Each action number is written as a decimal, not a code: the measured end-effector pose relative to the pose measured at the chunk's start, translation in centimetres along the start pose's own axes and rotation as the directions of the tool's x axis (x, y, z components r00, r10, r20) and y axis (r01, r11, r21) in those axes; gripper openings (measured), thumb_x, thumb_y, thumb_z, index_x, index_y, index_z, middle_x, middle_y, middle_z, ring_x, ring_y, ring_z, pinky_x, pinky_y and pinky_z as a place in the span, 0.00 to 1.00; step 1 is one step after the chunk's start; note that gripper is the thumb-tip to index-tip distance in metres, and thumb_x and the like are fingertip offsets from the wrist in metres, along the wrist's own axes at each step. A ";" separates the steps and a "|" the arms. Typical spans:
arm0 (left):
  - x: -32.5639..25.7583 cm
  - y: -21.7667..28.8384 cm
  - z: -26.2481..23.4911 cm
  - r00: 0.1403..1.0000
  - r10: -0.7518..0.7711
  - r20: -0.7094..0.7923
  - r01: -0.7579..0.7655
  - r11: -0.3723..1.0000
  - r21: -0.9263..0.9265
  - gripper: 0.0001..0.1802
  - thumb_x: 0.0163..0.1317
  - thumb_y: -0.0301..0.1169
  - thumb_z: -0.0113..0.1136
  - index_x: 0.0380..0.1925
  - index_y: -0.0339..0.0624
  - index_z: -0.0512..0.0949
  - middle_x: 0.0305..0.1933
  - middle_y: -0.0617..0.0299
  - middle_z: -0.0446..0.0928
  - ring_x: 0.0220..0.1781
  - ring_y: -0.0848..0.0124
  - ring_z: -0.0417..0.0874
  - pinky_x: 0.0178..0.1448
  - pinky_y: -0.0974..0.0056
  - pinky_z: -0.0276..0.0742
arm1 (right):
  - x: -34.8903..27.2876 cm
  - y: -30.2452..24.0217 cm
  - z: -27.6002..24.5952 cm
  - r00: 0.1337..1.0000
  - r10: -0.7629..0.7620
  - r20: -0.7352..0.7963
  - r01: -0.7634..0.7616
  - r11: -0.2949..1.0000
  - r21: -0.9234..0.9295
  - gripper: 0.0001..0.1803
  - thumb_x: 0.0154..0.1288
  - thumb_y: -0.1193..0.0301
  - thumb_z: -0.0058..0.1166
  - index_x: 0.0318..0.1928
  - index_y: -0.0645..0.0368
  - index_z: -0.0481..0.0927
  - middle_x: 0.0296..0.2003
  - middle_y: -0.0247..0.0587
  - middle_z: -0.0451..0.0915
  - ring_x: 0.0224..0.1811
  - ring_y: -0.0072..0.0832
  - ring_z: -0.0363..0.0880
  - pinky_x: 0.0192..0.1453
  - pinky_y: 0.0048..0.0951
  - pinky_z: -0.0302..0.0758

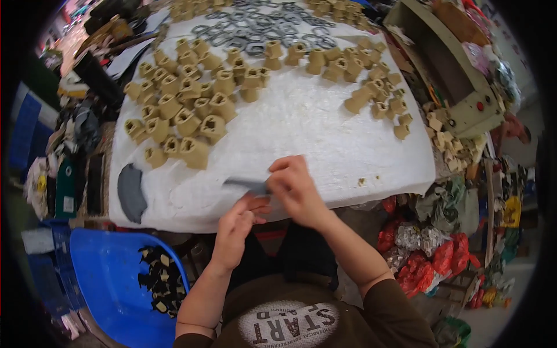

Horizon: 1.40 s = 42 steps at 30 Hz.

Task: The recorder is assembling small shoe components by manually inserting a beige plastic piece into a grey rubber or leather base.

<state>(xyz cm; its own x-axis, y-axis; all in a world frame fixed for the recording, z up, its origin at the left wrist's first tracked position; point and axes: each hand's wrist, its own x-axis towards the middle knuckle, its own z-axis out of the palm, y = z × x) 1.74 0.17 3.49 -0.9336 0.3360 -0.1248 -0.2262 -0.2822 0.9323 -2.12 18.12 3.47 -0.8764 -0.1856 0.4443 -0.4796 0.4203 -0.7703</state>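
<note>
Both my hands meet at the near edge of a white-covered table (325, 127). My right hand (296, 188) pinches one end of a thin grey strip (243, 184) that sticks out to the left over the cloth. My left hand (235, 229) sits just below it, fingers curled up toward the strip's near end; whether it grips the strip I cannot tell. The strip is blurred.
Several tan hollow blocks (191, 110) lie in heaps across the table's left and far side, with grey rings (261, 29) behind them. A dark grey curved piece (131, 191) lies at the left edge. A blue tub (110, 278) with black scraps stands lower left. Clutter and red bags (418, 249) fill the right.
</note>
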 end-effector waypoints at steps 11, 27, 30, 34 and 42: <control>3.6 -1.3 1.7 0.995 -0.031 -0.094 0.003 0.959 -0.282 0.25 0.71 0.39 0.34 0.61 0.32 0.60 0.48 0.50 0.75 0.41 0.63 0.80 0.37 0.63 0.78 | 3.7 9.3 -12.2 0.754 0.258 -0.603 -0.443 0.879 -0.178 0.35 0.50 0.76 0.63 0.60 0.57 0.64 0.48 0.43 0.70 0.51 0.33 0.70 0.53 0.31 0.70; 3.2 -2.2 0.5 0.998 0.008 -0.056 -0.023 0.963 -0.268 0.25 0.72 0.39 0.32 0.57 0.29 0.62 0.50 0.46 0.73 0.44 0.60 0.80 0.46 0.58 0.78 | 5.7 5.9 -6.6 0.870 0.224 -0.440 -0.241 0.970 0.017 0.35 0.40 0.72 0.72 0.51 0.59 0.68 0.40 0.40 0.75 0.36 0.27 0.76 0.39 0.27 0.76; 3.7 -2.8 -0.5 0.996 0.092 0.019 -0.073 0.886 -0.458 0.27 0.71 0.48 0.33 0.59 0.39 0.62 0.55 0.52 0.70 0.52 0.61 0.74 0.52 0.58 0.72 | 4.9 3.1 -2.1 0.883 0.312 -0.350 -0.330 0.944 0.010 0.38 0.37 0.70 0.75 0.50 0.59 0.67 0.41 0.41 0.71 0.37 0.25 0.75 0.37 0.27 0.77; 3.9 -2.0 0.3 0.991 0.092 -0.093 -0.126 0.856 -0.501 0.29 0.70 0.51 0.32 0.59 0.40 0.64 0.57 0.54 0.70 0.58 0.61 0.70 0.58 0.58 0.67 | 3.1 3.0 0.9 0.912 0.229 -0.342 -0.303 0.936 -0.182 0.37 0.33 0.69 0.75 0.47 0.58 0.68 0.40 0.41 0.68 0.35 0.30 0.72 0.37 0.30 0.75; 5.9 -0.3 2.0 0.982 0.189 -0.010 -0.169 0.857 -0.487 0.33 0.71 0.51 0.29 0.67 0.42 0.50 0.71 0.60 0.51 0.73 0.61 0.51 0.73 0.57 0.43 | 2.6 3.0 -1.8 0.978 0.083 -0.194 -0.132 0.958 -0.254 0.27 0.45 0.71 0.68 0.47 0.60 0.72 0.41 0.44 0.74 0.40 0.33 0.77 0.45 0.28 0.75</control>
<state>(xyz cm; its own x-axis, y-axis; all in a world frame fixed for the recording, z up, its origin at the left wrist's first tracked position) -3.17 4.06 3.20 -0.9621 0.2681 0.0501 -0.1710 -0.7362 0.6548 -5.78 20.51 3.12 -0.8880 0.0254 0.4591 -0.3331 0.6529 -0.6803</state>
